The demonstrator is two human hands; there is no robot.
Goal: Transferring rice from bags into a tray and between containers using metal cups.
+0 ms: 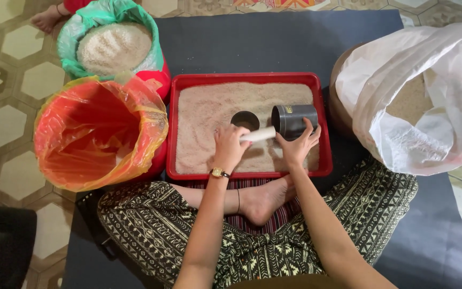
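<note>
At the far left stands a bucket lined with an orange plastic bag, its mouth wide open and little visible inside. Just behind it sits a second bucket lined with a green bag, filled nearly to the brim with pale rice. To their right, on a dark blue mat spread over the tiled floor, lies a shallow red tray covered with a layer of pinkish-white rice.

Over the tray's near half, the left hand, a gold watch at its wrist, has its fingers clamped on a white cylindrical handle that lies nearly level; beyond it a small round dark scoop sits in the rice. Whether handle and scoop are one piece cannot be told. Just to the right, the right hand has its fingers spread and curled against a dark grey can tipped on its side, mouth toward the left, with a small yellow label patch near its rim.

At the far right a large white plastic sack slumps open, grain showing inside.
</note>
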